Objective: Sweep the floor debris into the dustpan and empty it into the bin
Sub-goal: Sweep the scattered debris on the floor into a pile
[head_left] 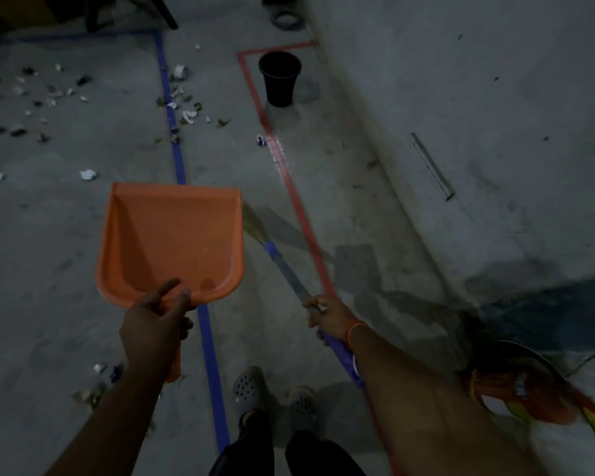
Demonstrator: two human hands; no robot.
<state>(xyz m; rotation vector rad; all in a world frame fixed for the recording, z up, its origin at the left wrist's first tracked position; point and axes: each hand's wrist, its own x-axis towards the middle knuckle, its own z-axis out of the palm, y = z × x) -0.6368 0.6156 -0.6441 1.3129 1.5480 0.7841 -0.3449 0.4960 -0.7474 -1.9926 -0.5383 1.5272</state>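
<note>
Orange dustpan [172, 235], black bin [280, 79], grey floor [49, 235].
Blue tape line [176, 156] and red tape line [289, 180] cross the floor; the broom [289, 274] handle is purple and grey.

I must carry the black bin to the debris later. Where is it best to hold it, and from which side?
Judging from its pose, grip the black bin at its open top rim, coming from above. It stands upright inside the red tape outline, and it widens upward, so the rim is the easiest part to pinch. The wall crowds its right side; approach from the left.

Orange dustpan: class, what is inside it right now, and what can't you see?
The dustpan looks bare inside: no debris shows on its orange surface. The left hand covers its handle end, and the floor beneath it is hidden.
</note>
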